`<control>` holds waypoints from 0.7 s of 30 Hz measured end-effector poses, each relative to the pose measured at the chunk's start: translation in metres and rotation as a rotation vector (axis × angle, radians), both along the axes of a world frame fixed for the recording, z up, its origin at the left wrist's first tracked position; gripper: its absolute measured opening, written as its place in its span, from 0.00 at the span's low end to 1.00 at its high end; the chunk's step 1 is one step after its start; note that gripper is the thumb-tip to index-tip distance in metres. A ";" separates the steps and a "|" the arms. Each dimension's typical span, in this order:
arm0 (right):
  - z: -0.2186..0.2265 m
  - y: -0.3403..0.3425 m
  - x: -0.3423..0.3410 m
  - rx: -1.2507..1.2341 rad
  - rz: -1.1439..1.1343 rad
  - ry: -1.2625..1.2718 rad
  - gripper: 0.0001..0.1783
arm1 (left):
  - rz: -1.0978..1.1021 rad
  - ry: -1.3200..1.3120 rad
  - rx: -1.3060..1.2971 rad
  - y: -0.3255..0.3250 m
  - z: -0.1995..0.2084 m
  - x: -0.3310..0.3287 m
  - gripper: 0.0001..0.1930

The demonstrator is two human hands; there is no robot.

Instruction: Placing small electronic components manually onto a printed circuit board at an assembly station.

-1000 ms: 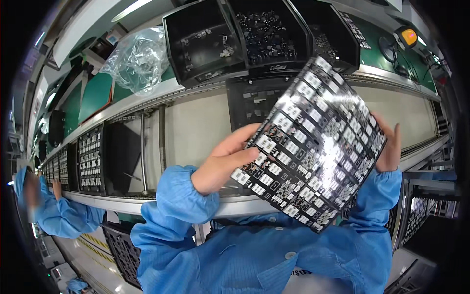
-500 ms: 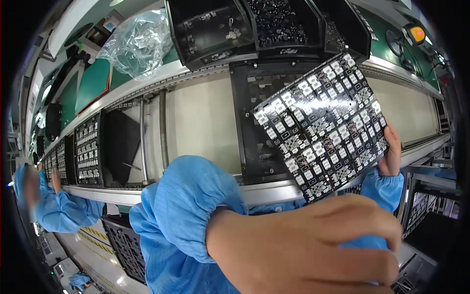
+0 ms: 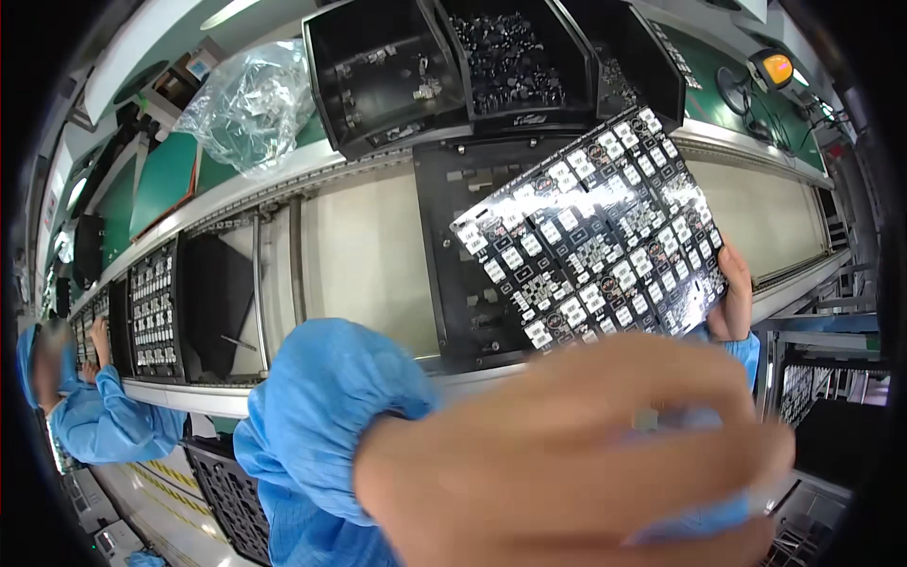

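A black circuit board panel (image 3: 605,248) with rows of white pads is tilted over the line at the right of centre. My right hand (image 3: 735,295) grips its right edge, the thumb showing on the upper face. Across the foreground, close to the camera, stretches my left hand (image 3: 548,444), hiding the panel's lower edge. Its fingers look curved but are smeared by motion, so whether they hold anything is unclear. Under the panel lies a black carrier plate (image 3: 435,217) on the conveyor.
Black bins (image 3: 383,85) with small parts stand along the far side, beside a clear plastic bag (image 3: 253,109). Further left are another loaded carrier (image 3: 153,312) and a co-worker in blue (image 3: 113,416). An orange lamp (image 3: 778,68) sits at the far right.
The view has shifted a little, moving the bins and panel leftward in the picture. My left hand looms larger and more blurred. My right hand keeps its grip on the panel.
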State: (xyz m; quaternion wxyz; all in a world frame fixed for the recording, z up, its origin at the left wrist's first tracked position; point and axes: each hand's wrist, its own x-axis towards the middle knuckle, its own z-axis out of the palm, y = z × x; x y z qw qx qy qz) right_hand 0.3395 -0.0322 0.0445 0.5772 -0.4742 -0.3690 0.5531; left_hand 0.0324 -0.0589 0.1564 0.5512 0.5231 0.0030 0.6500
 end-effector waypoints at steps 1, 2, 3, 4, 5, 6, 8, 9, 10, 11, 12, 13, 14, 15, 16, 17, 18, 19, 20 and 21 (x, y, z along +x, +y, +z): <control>-0.002 0.000 0.002 0.011 -0.003 0.002 0.27 | 0.029 0.020 0.025 -0.020 0.018 -0.007 0.12; -0.005 0.000 0.005 0.020 -0.008 0.003 0.26 | 0.057 0.038 0.048 -0.016 0.013 0.001 0.11; -0.009 0.005 0.007 0.023 -0.019 0.003 0.25 | 0.083 0.056 0.069 -0.004 0.005 0.011 0.11; -0.008 0.004 0.008 0.013 -0.039 0.036 0.25 | 0.094 0.067 0.077 0.017 0.006 0.000 0.10; -0.005 0.007 0.003 0.029 -0.026 0.038 0.25 | 0.126 0.083 0.097 0.012 0.010 -0.001 0.10; -0.001 0.008 0.000 0.042 -0.023 0.034 0.25 | 0.149 0.093 0.113 0.020 0.012 -0.014 0.09; 0.002 0.012 -0.002 0.055 0.005 0.063 0.24 | 0.183 0.119 0.137 0.003 0.012 -0.042 0.09; 0.000 0.009 0.004 0.054 -0.021 0.070 0.23 | 0.168 0.123 0.145 -0.009 0.005 -0.056 0.09; 0.002 0.010 0.001 0.053 -0.041 0.065 0.23 | 0.196 0.135 0.158 -0.018 0.005 -0.065 0.09; 0.002 0.011 0.001 0.059 -0.034 0.076 0.23 | 0.218 0.148 0.174 -0.022 0.005 -0.081 0.09; 0.002 0.013 0.002 0.065 -0.021 0.086 0.23 | 0.246 0.161 0.189 -0.023 0.007 -0.090 0.10; 0.003 0.015 0.002 0.066 -0.012 0.078 0.23 | 0.273 0.174 0.207 -0.020 0.008 -0.094 0.10; 0.003 0.013 0.001 0.056 -0.031 0.079 0.24 | 0.299 0.187 0.226 -0.013 0.006 -0.094 0.11; 0.008 0.019 -0.006 0.060 -0.003 0.098 0.24 | 0.371 0.219 0.259 -0.037 0.016 -0.109 0.12; 0.003 0.015 -0.001 0.061 -0.031 0.083 0.25 | 0.377 0.229 0.281 -0.038 0.016 -0.118 0.12; 0.000 0.011 0.004 0.051 -0.049 0.076 0.25 | 0.381 0.238 0.306 -0.033 0.010 -0.121 0.13; 0.000 0.011 0.009 0.046 -0.044 0.073 0.26 | 0.408 0.252 0.335 -0.012 0.013 -0.098 0.14; -0.001 0.013 0.011 0.066 -0.003 0.077 0.26 | 0.430 0.277 0.373 -0.014 0.024 -0.107 0.15; -0.002 0.007 0.013 0.057 -0.014 0.072 0.25 | 0.451 0.300 0.412 -0.010 0.022 -0.096 0.16; -0.001 0.009 0.014 0.064 -0.008 0.066 0.25 | 0.492 0.322 0.466 -0.018 0.026 -0.114 0.17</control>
